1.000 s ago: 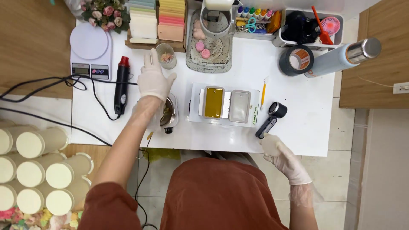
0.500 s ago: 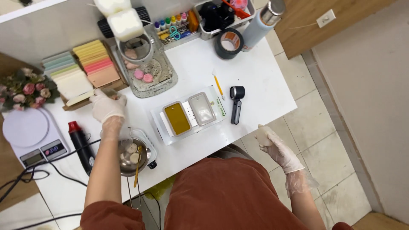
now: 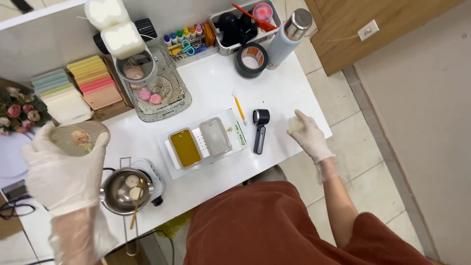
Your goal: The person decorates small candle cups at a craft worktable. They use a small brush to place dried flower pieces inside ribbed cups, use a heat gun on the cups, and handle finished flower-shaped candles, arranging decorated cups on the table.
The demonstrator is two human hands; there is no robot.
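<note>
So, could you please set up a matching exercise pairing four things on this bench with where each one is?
Things:
1. small glass cup
2. metal pot
3. roll of tape
4. black handheld tool

Places:
A. beside the steel flask
B. in the left hand
C. on the small heater, front left
D. between the mould tray and the right hand

Pairs: 1-B, 2-C, 3-A, 4-D

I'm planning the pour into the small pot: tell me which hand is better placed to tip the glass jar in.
Left. The left hand already grips the glass jar right beside the small pot. The right hand hovers empty by the table's far edge, near the black handheld tool.
</note>
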